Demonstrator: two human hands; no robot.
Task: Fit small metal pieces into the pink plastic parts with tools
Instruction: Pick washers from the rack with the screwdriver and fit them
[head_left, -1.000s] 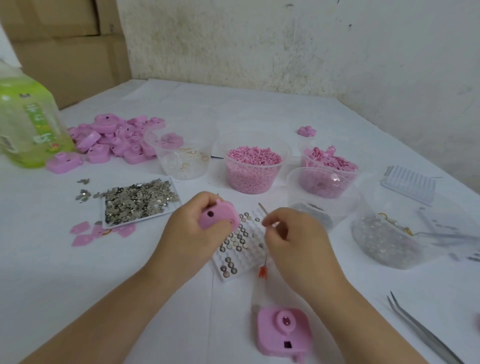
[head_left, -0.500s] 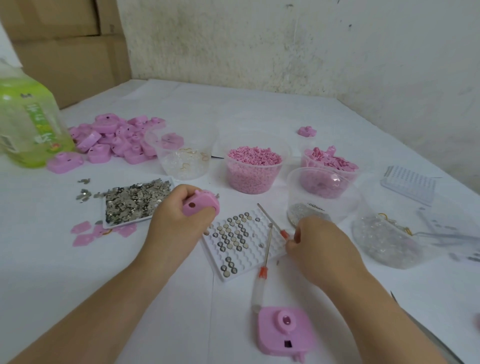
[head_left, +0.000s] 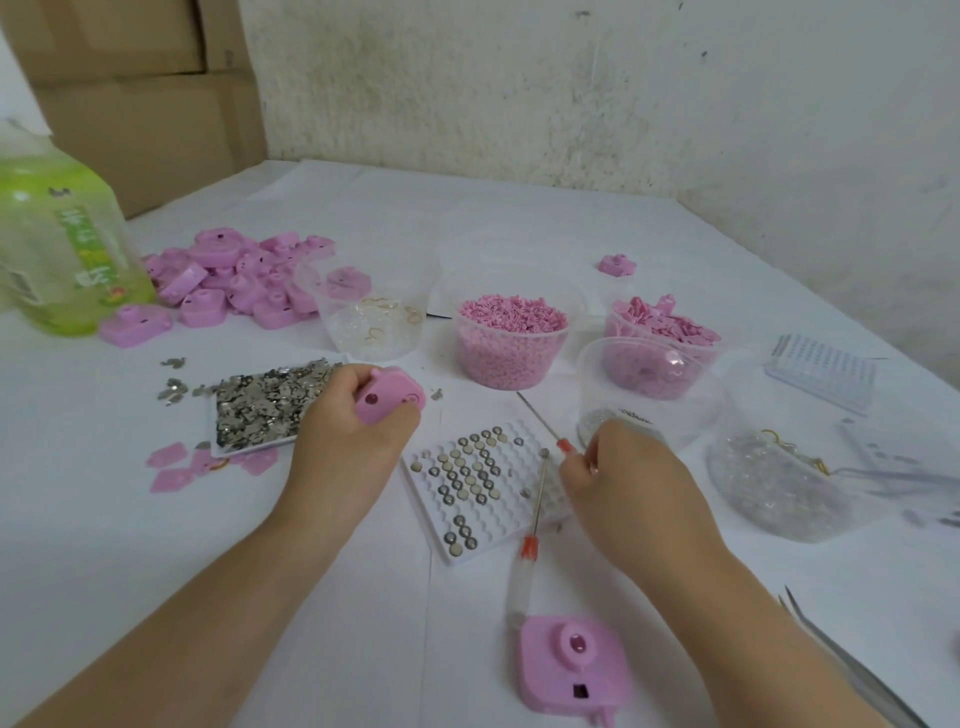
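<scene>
My left hand grips a pink plastic part just above the near right corner of a flat tray of small metal pieces. My right hand pinches the orange collar of a thin pointed tool at the right edge of a white grid tray that holds round metal cells. A second screwdriver with a clear handle lies across that tray. Another pink part rests on the table near me.
A pile of pink parts and a green bottle sit far left. Tubs of pink granules, pink bits and clear pieces stand behind and to the right. Tweezers lie at near right.
My left hand carried the pink part left, off the grid tray toward the metal pieces. My right hand left one screwdriver lying on the tray and shifted right onto the other thin tool.
</scene>
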